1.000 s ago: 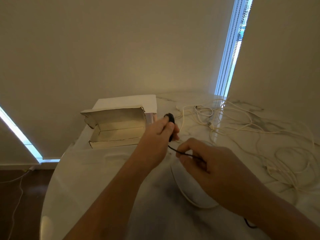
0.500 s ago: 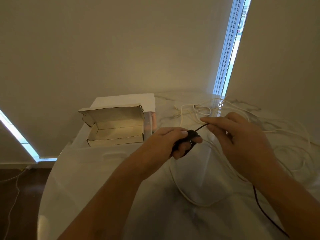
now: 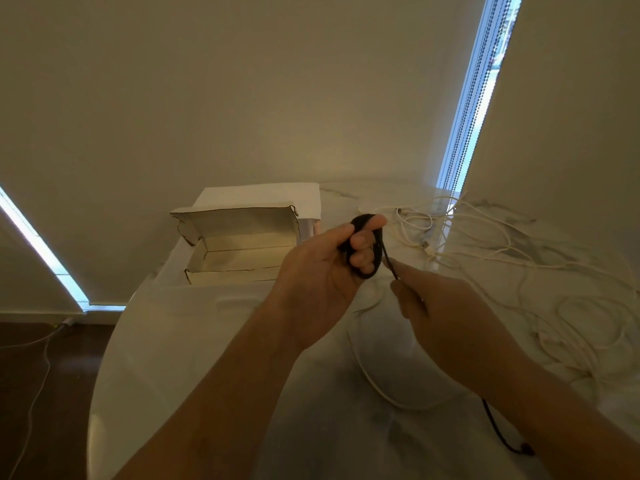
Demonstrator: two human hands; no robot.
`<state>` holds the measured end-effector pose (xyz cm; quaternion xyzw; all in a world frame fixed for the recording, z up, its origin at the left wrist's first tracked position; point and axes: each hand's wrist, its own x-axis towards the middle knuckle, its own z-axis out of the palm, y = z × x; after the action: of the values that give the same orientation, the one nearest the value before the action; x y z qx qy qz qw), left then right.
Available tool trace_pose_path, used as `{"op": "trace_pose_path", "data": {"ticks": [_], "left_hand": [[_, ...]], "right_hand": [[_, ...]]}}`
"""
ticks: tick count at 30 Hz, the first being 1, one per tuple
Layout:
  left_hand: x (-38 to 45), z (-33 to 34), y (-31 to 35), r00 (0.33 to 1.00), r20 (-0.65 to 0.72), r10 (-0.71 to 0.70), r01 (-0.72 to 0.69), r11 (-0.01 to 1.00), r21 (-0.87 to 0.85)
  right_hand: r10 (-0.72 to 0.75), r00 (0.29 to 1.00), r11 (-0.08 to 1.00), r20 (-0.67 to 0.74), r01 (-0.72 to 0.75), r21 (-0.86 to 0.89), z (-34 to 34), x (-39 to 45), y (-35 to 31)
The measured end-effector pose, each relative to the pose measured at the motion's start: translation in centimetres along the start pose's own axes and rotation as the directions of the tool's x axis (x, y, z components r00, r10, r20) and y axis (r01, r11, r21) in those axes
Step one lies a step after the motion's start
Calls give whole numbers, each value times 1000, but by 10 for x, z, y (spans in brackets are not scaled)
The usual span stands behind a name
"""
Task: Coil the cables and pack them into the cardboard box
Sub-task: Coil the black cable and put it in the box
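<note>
My left hand [image 3: 322, 271] holds a small coil of black cable [image 3: 375, 258] wound around its fingers, above the table's middle. My right hand [image 3: 446, 317] pinches the same cable's free run just below the coil. The loose tail of the black cable [image 3: 498, 434] hangs under my right forearm. The open cardboard box [image 3: 239, 268] lies at the far left of the table, lid flipped back, and its inside looks bare. A tangle of white cables [image 3: 519, 271] is spread over the right half of the table.
The round white marble table [image 3: 194, 341] ends at a curved edge on the left, above a dark wooden floor. A white cord [image 3: 34, 393] trails on that floor. Pale walls and two bright blind gaps stand close behind the table.
My left hand has turned upright and lifted the coil. My right hand has swung down from beside the coil to below it, leading the black cable around. The coil looks thicker.
</note>
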<state>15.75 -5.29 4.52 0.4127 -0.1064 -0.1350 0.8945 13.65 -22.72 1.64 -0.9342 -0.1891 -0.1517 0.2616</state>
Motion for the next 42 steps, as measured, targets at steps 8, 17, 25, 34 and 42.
{"op": "trace_pose_path", "data": {"ticks": [8,17,25,34,42], "left_hand": [[5,-8,5,957,-181,225,-229,973,-2],[7,-15,3,926,-223,306,-225,918,326],[-3,-5,-8,999,13,-46,19,632,775],[-9,-1,-5,983,108,-148,-10,545,838],[-6,-3,-11,994,109,16,-109,265,958]], "right_hand": [[-102,989,994,106,99,34,2,-12,-23],[-227,974,973,-1,227,45,-8,-19,-40],[-214,955,976,-206,201,-86,-28,-8,-20],[-196,937,980,-289,176,-92,-40,3,2],[-235,941,966,-243,199,-163,-44,9,21]]}}
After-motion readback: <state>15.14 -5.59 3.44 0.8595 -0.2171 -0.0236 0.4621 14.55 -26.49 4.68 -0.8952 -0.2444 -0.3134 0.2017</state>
